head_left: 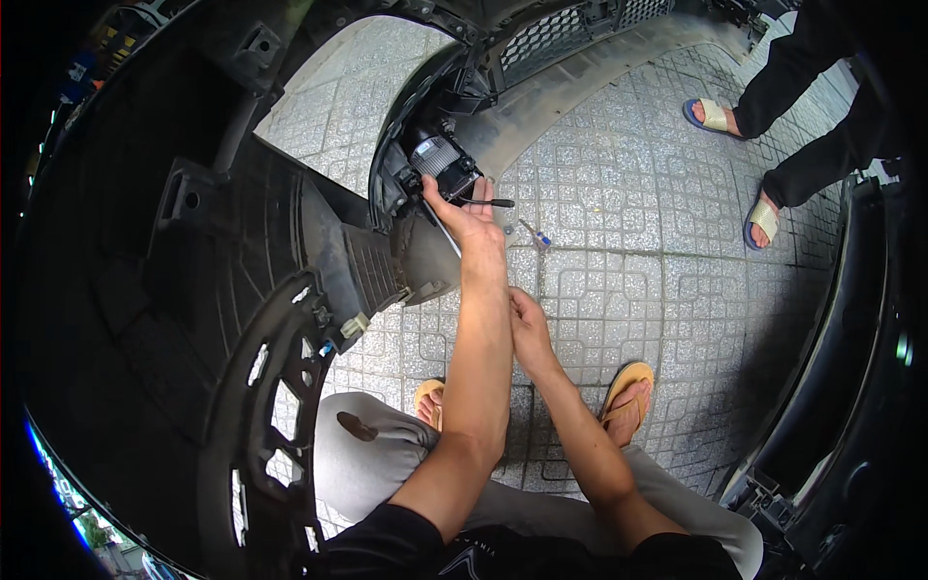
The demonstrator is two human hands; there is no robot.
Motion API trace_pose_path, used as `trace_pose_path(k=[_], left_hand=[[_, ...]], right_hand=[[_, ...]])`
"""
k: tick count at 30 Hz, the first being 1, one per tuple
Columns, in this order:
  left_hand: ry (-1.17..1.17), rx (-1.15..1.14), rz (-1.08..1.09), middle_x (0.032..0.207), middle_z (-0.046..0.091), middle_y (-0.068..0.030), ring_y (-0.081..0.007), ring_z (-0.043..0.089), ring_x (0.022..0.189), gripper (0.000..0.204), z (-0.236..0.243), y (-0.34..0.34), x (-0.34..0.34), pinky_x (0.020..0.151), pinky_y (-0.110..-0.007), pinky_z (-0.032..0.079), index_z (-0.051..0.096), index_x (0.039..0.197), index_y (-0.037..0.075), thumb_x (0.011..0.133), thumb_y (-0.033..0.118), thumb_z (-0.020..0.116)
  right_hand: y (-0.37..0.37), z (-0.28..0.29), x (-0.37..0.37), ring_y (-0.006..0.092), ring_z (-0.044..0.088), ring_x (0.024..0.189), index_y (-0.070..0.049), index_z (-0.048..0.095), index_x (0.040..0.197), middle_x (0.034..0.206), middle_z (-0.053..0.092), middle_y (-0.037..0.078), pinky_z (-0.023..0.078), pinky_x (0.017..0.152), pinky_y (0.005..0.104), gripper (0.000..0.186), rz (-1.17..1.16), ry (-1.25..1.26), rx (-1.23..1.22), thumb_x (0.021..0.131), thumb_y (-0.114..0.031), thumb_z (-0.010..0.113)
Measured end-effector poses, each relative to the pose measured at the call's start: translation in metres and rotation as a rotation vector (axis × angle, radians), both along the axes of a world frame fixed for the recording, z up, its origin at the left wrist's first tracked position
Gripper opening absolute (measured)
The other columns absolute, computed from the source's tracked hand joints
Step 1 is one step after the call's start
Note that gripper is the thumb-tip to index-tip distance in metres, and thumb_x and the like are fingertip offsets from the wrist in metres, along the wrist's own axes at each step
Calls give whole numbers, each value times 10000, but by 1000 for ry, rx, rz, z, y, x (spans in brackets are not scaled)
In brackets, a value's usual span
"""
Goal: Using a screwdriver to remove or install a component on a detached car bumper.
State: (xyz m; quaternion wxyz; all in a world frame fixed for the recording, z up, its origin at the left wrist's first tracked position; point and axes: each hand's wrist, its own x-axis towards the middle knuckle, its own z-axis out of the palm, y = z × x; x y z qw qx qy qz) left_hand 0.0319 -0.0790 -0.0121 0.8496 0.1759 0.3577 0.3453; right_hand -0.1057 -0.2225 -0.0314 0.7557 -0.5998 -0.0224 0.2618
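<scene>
- The fingers (480, 193) of the left hand (472, 226) were curled, palm up, around the near end of a finned unit (434, 153), the thumb at its left edge; the hand's hold was fairly narrow.
- The finned unit, a metal-ribbed cylinder with black ends, lay at 11 o'clock from that hand, against the inner side of a large black shell (116, 319).
- A short black cable (500, 203) stuck out at 2 o'clock, just beside the fingertips.
- A thin pale rod (445, 233) slanted at 9 o'clock and passed out of sight at the left wrist.
- The right hand (531, 332) was at 5 o'clock, its fingers bent in beside the left forearm; I could not tell whether they gripped anything.
- A blue-handled tool (541, 239) lay on the tiled floor (619, 300) near 3 o'clock, apart from both hands.
- A ribbed black panel (369, 274) stood at 8 o'clock, with a pale connector (356, 326) below it.
- The shell filled the 9 o'clock side, and a mesh grille (544, 46) showed at 1 o'clock.
- Another person's sandalled feet (714, 116) stood between 2 and 3 o'clock, well apart.
- A glossy dark panel (822, 367) rose at 4 o'clock.
- The person's own tan sandals (630, 382) were at 5 and 6 o'clock.
</scene>
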Motion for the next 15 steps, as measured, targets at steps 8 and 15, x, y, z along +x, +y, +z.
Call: trace_pose_path(k=[8, 15], left_hand=[[5, -2, -3, 1317, 480, -182, -336, 552, 1178, 1035, 0, -1, 1, 1051, -463, 492, 464, 1399, 47, 700, 750, 762], [2, 14, -4, 1333, 477, -186, -351, 546, 1202, 1049, 0, 1, -1, 1061, -477, 485, 458, 1414, 48, 696, 750, 765]], right_hand=[[-10, 7, 9, 28, 492, 513, 6, 631, 1202, 786, 639, -16, 300, 401, 220, 263, 36, 400, 235, 1035, -176, 541], [-6, 10, 8, 63, 519, 501, -27, 646, 1171, 784, 656, -2, 307, 382, 224, 252, -63, 607, 267, 1011, -213, 589]])
